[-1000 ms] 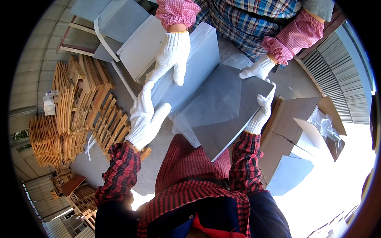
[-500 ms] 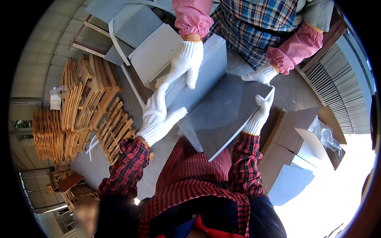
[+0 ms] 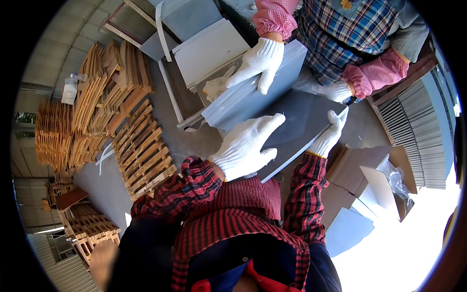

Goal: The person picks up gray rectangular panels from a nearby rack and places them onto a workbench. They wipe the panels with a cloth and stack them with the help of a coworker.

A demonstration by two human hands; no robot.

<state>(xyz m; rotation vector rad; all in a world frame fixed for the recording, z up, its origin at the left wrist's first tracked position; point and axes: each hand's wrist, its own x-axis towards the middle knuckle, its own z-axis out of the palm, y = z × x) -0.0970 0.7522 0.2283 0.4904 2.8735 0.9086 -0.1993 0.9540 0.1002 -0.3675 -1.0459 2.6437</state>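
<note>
My right hand, in a white knit glove, grips the right edge of a flat grey panel that lies tilted in front of me. My left hand, gloved alike, is over the panel's near left part with its fingers spread; whether it touches the surface I cannot tell. Beyond the panel stands a thick stack of grey panels, its edge looking wrapped in clear film. A co-worker's gloved hand rests on top of that stack, and their other hand is at the panel's far corner beside some clear film.
Slatted wooden pallets lie and stand piled at the left, with a white bottle on them. White boards lie at the back. At the right are an open cardboard box holding clear film and a pale blue sheet.
My left hand has moved right, away from the co-worker's hand at the stack's left edge, to over the panel. My right hand keeps its hold on the panel's edge. The whole view has shifted.
</note>
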